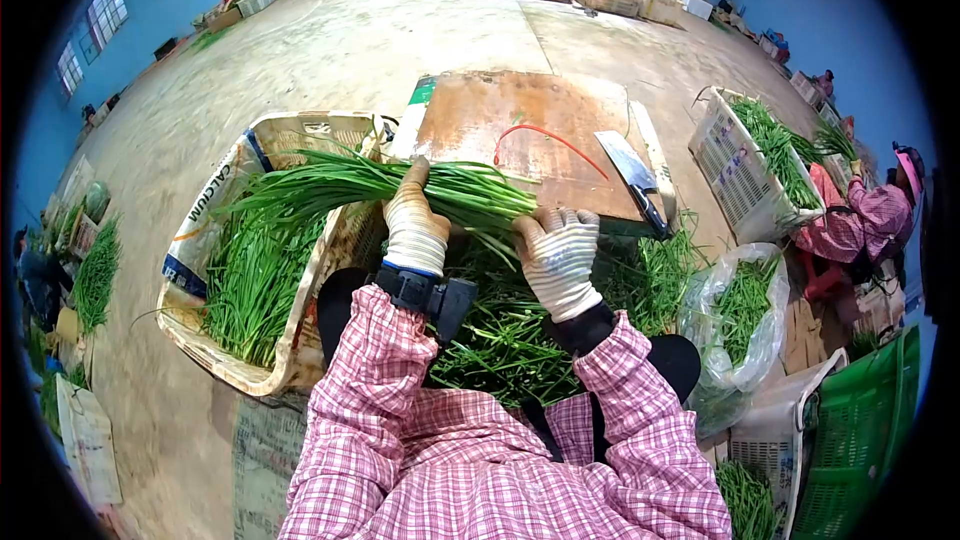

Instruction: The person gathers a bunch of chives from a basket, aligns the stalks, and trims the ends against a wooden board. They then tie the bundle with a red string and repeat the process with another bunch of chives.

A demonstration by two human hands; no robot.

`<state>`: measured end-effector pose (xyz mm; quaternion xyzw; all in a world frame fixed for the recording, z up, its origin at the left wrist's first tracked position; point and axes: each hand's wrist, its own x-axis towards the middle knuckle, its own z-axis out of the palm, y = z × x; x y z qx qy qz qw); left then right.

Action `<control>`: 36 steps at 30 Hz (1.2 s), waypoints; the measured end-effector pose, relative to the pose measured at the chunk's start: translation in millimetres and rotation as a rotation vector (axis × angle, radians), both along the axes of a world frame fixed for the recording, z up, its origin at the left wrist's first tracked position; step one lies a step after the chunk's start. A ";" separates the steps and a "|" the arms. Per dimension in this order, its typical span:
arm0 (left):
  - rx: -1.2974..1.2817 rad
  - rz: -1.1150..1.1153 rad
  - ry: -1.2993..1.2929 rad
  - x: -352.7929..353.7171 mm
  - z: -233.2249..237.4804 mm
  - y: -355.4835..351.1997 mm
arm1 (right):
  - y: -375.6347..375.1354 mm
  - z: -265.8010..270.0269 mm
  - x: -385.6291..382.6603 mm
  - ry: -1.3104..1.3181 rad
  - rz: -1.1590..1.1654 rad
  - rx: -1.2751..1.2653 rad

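Head view. A bunch of long greens lies crosswise in front of me, in the air at the near edge of the board. Long axis runs left to right, dipping slightly toward the right; thin leafy tips fan out leftward over the basket, paler stem ends point right.

My left hand, in a striped knit glove, grasps the bunch around its middle, thumb laid up over the stems, forearm coming up nearly straight from below. A dark band with a boxy device sits on that wrist. My right hand, gloved likewise, is at the stem ends, fingers curled inward, back of the hand up, forearm slanting up and to the left. Whether it pinches any stems I cannot tell.

On the board: a red strip in a bent curve, and at the right side a knife, its dark handle toward me.

Containers: at left a pale, stained basket, tilted in view, with greens heaped inside. Below my hands, a mass of loose greens. To the right, a clear plastic bag with more greens; beyond it a white crate, also filled, beside a seated co-worker.
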<state>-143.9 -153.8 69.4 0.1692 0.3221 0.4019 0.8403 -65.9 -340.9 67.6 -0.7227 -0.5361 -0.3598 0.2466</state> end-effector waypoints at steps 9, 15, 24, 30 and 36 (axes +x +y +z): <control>-0.074 -0.002 -0.076 4.8 -18.7 3.7 | -14.6 -3.3 12.0 -0.008 0.059 -0.117; -0.044 0.061 -0.122 -14.3 -6.7 38.4 | -70.2 -12.8 43.3 -0.015 -0.348 -0.579; -0.099 -0.068 -0.155 -4.2 -2.7 0.7 | 15.3 0.2 4.1 -0.147 0.248 0.041; -0.134 -0.113 -0.094 -9.6 -2.2 -2.0 | 4.5 4.6 13.1 -0.066 0.296 0.034; -0.106 -0.067 -0.077 10.1 -25.3 0.8 | -20.7 5.7 17.5 -0.100 0.182 -0.132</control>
